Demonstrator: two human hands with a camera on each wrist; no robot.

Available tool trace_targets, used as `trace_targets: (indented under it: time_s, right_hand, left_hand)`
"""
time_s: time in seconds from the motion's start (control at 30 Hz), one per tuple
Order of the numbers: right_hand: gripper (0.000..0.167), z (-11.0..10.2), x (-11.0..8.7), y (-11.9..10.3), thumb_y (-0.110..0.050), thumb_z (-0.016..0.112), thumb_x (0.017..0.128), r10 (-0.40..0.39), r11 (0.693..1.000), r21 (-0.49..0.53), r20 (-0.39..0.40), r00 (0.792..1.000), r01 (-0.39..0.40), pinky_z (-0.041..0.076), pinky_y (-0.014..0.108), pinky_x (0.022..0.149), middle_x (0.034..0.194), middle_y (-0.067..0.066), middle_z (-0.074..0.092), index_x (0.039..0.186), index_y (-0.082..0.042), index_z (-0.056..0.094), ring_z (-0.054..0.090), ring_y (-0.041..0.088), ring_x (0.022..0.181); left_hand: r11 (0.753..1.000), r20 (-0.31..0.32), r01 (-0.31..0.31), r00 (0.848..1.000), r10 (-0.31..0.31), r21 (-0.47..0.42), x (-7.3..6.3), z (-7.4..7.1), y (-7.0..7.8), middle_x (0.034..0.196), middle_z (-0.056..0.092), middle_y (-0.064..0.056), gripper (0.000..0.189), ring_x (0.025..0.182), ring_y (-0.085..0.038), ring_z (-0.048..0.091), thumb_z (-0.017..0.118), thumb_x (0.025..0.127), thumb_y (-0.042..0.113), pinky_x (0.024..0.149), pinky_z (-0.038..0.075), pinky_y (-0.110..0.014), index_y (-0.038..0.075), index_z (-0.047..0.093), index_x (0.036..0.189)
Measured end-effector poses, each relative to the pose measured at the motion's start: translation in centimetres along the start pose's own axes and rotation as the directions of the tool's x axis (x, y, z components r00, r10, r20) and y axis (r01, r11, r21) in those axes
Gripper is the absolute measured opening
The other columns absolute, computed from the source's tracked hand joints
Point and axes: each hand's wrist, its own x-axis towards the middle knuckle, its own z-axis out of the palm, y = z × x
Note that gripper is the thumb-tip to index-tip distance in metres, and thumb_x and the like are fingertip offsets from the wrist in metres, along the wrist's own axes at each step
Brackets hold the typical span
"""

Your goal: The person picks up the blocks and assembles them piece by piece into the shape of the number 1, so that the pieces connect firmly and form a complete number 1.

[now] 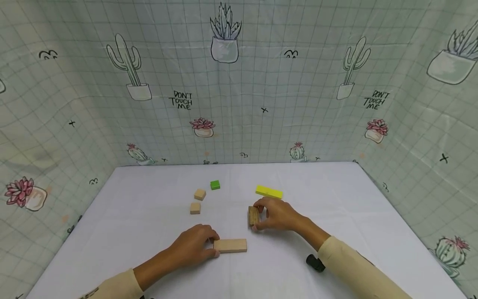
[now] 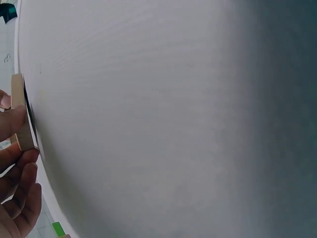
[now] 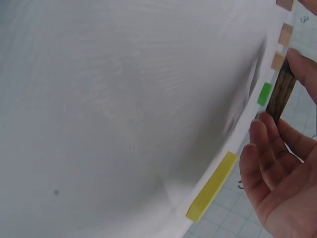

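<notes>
My left hand (image 1: 194, 246) pinches the left end of a long pale wooden block (image 1: 230, 245), thumb at the near side and fingers at the far side. In the left wrist view the same wooden block (image 2: 21, 114) shows at the left edge between thumb and fingers. Farther right, my right hand (image 1: 277, 214) grips a dark brown wooden block (image 1: 253, 216) by its two ends. The right wrist view shows this dark block (image 3: 281, 91) spanning from thumb to fingertips. Just beyond the right hand lies a yellow block (image 1: 269, 192).
Two small pale wooden blocks, one nearer (image 1: 195, 208) and one farther (image 1: 200, 194), lie left of centre. A green block (image 1: 215, 185) sits behind them. Beside the right sleeve lies a black object (image 1: 315, 263). A patterned cloth (image 1: 239, 91) stands around the white table (image 1: 149, 195).
</notes>
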Motion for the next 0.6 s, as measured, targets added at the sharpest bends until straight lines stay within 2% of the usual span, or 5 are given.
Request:
trace_targets:
  time_s: [0.6]
  right_hand:
    - [0.063, -0.07, 0.58, -0.62, -0.04, 0.089, 0.073, 0.015, 1.0, -0.024, 0.008, 1.0, -0.014, 0.045, 0.025, 0.064, 0.1, -0.008, 0.065, 0.124, -0.012, 0.067, 0.053, 0.007, 0.076]
  left_hand:
    - [1.0, -0.008, 0.012, 1.0, -0.012, 0.011, 0.1, 0.19, -0.24, 0.091, 0.065, 0.011, 0.028, 0.086, -0.006, 0.055, 0.086, 0.079, 0.028, 0.075, 0.05, -0.03, 0.014, 0.075, 0.101]
